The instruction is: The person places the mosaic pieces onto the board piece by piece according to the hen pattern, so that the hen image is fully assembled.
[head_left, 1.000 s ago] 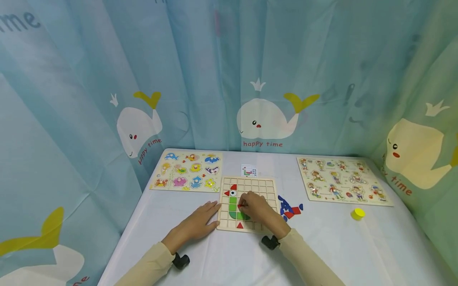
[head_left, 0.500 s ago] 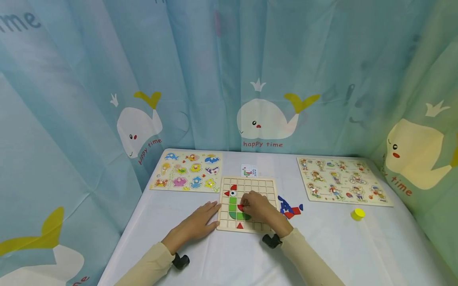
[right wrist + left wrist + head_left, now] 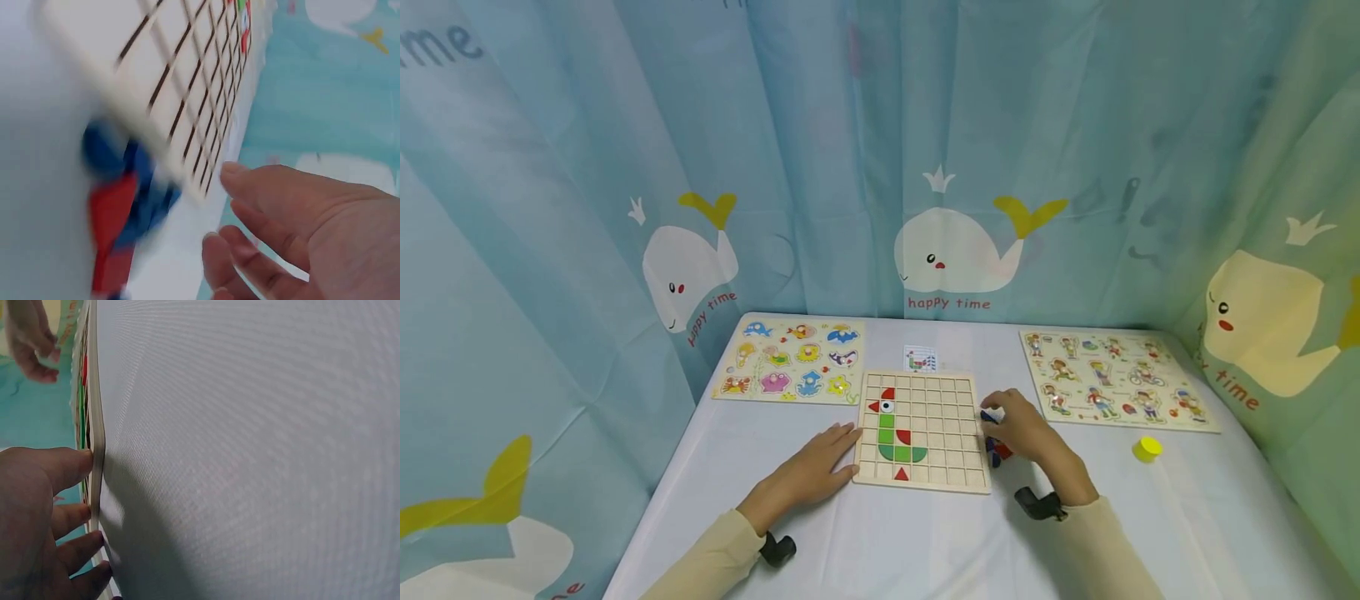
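Note:
A wooden grid board point(image 3: 951, 429) lies on the table. Set in its squares are green pieces point(image 3: 887, 436), a red quarter-circle piece point(image 3: 903, 437), a red triangle point(image 3: 902, 474), and an eye piece point(image 3: 887, 407) with red pieces around it. My left hand point(image 3: 811, 468) rests at the board's left edge, its fingertips point(image 3: 85, 462) touching the rim. To the board's right, my right hand point(image 3: 1022, 427) hovers over loose blue pieces point(image 3: 147, 206) and red pieces point(image 3: 112, 209), partly hiding them in the head view. Between its spread thumb and fingers nothing is held.
Behind the board lies a small pattern card point(image 3: 921, 359). A sea-animal peg puzzle point(image 3: 790, 358) stands at the back left, and a puzzle of figures point(image 3: 1120, 379) at the back right. A yellow cylinder point(image 3: 1147, 449) sits to the right. Whale-print curtains point(image 3: 850, 167) enclose the table.
My right hand has let go of the red quarter-circle piece, which stays on the board, and has moved right to the loose pieces. The left hand has kept its place.

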The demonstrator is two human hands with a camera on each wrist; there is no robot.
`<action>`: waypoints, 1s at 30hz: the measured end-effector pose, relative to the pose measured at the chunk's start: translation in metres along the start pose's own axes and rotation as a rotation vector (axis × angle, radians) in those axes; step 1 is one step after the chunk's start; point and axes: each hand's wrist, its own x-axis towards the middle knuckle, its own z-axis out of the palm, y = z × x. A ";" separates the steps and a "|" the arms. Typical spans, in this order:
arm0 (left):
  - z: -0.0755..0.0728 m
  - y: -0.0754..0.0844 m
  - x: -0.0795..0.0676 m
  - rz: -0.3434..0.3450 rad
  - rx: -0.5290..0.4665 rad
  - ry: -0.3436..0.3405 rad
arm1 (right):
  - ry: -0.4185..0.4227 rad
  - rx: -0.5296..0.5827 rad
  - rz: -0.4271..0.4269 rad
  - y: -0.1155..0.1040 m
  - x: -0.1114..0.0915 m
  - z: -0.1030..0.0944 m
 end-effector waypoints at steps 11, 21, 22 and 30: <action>0.000 0.000 -0.001 -0.007 -0.004 -0.006 | -0.056 -0.005 0.068 0.043 -0.031 -0.006; -0.001 0.001 0.000 0.004 -0.002 0.002 | 0.007 -0.013 0.078 0.050 -0.042 0.004; -0.001 0.002 0.000 0.003 -0.002 0.002 | 0.006 -0.016 0.077 0.050 -0.042 0.004; -0.002 0.003 -0.002 -0.003 -0.011 -0.005 | -0.004 -0.015 0.099 0.051 -0.046 0.008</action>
